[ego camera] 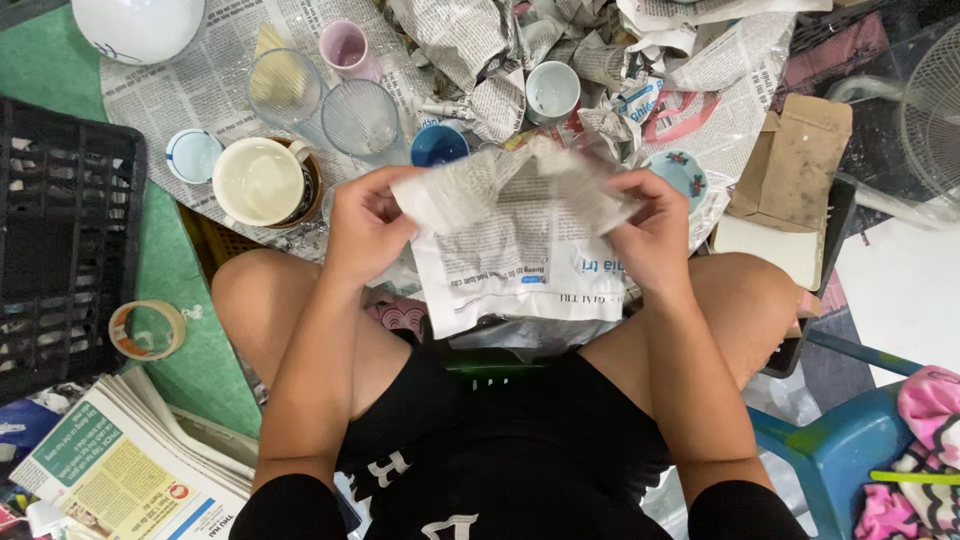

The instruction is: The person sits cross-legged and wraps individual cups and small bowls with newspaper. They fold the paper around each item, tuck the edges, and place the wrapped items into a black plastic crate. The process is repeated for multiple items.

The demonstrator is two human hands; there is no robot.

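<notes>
Both hands grip one newspaper sheet [520, 250] bunched around something hidden inside, held over the lap. Left hand [365, 225] is clamped on the sheet's left top corner, fingers curled in; right hand [655, 235] pinches the right top edge, thumb over the paper. Hands apart, sheet stretched between them.

Step, as judged: mid-wrap, paper being folded around a small item; contents can't be seen. The next move calls for tucking the loose lower flap under while keeping both grips firm.

Relative to the sheet: cream mug [258, 180] to the upper left, two clear glasses [360, 115] above-left, blue cup [438, 145] just above, white cup [552, 90] above, crumpled newspaper [470, 45] further above. Cardboard piece [790, 170] to the right. Tape roll [147, 330] and black crate [60, 250] far left, newspaper stack [130, 470] lower left. Floor work area, green mat [190, 350], blue plastic stool [840, 450] lower right.
</notes>
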